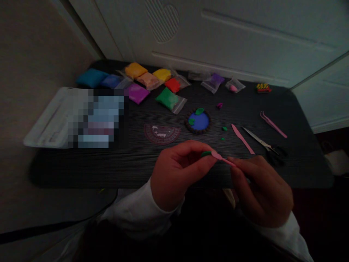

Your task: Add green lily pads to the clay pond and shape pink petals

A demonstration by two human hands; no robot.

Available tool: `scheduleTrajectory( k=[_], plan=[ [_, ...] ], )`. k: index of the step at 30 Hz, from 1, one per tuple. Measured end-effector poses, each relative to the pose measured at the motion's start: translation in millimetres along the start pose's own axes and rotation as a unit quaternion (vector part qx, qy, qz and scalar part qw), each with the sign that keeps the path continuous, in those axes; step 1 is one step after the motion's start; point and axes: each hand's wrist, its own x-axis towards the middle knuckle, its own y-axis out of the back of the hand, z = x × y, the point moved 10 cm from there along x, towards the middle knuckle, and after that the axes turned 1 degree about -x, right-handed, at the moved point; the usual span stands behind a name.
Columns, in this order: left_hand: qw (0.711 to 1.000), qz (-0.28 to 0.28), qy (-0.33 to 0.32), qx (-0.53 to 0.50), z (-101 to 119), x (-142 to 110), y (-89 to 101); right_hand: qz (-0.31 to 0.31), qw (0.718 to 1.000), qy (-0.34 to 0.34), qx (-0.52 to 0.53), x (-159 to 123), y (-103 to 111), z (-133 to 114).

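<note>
Between the thumb and fingers of my left hand (180, 169) is a small piece of green clay (206, 154). My right hand (261, 189) pinches a pink modelling tool (228, 162), whose broad tip meets the green clay at my left fingertips. Beyond my hands lies a round blue clay disc (201, 121) with a rim of brown balls (187, 124) and green leaf-like pieces (200, 111) on it. Two green clay scraps (224, 128) lie to its right, near a pink clay knife (242, 139).
Scissors (263, 143) and pink tweezers (273, 124) lie at the right. A clear protractor (162, 133) is left of the disc. Bags of coloured clay, one green (167, 98), line the back. A white tray (57, 116) and a blurred-out patch are at the left.
</note>
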Motion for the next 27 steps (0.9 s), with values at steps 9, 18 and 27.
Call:
scheduleTrajectory(
  k=[9,18,27],
  plan=[
    [0.989,0.002,-0.043,0.142,14,-2,1.7,-0.007,1.000,0.017,-0.025,3,5,-1],
    [0.957,-0.014,-0.095,0.273,24,-4,-0.2,-0.029,0.997,0.057,-0.045,8,8,-3],
    [0.923,-0.035,-0.134,0.358,35,-7,-10.0,-0.049,0.990,0.100,-0.087,12,15,-3]
  ],
)
